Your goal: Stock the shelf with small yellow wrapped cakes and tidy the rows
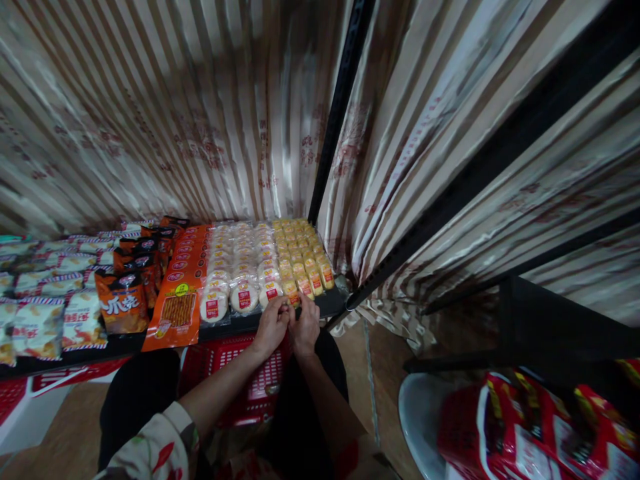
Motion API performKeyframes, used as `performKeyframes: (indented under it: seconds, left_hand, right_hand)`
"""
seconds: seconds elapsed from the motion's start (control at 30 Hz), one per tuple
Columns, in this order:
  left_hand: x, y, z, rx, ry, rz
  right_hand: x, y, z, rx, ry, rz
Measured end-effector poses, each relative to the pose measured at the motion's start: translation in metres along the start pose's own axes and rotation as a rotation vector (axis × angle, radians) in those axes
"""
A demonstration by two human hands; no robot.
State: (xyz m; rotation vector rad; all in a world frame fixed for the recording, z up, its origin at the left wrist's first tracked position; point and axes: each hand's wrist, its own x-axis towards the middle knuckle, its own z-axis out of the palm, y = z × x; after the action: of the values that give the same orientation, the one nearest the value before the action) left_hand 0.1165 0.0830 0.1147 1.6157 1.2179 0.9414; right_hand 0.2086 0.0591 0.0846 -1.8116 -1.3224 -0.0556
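Note:
My left hand (273,327) and my right hand (305,328) meet at the front edge of the shelf, fingers closed together. Between their fingertips is the lower end of a small yellow snack packet (291,289) in the front row; the fingers partly hide it. Several rows of like yellow packets (295,250) stand behind and to the right. Just left of my hands are rows of round white crackers in clear wrappers (244,296), with red labels. A flat orange snack bag (176,310) lies beyond them, its front hanging over the edge.
Farther left stand orange-and-black snack bags (121,301) and white snack bags (39,328). A red plastic basket (225,357) is under the shelf, between my knees. Black metal posts (345,100) and a striped curtain (225,113) border the shelf. Red packages (530,427) lie at lower right beside a white basin (417,420).

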Motion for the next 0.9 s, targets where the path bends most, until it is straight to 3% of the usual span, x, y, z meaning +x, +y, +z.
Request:
performKeyframes:
  seconds: [0.4,0.67,0.9]
  left_hand:
    - [0.003,0.001,0.004,-0.022,-0.016,-0.002]
    - [0.005,-0.005,0.007,0.028,0.001,0.034]
    - [0.008,-0.004,0.007,0.073,0.0,0.065]
  right_hand:
    - [-0.002,0.01,-0.005,0.081,-0.018,-0.055]
    - [0.005,0.022,-0.015,-0.035,0.079,0.002]
    - [0.014,0.031,-0.016,-0.016,0.033,0.001]
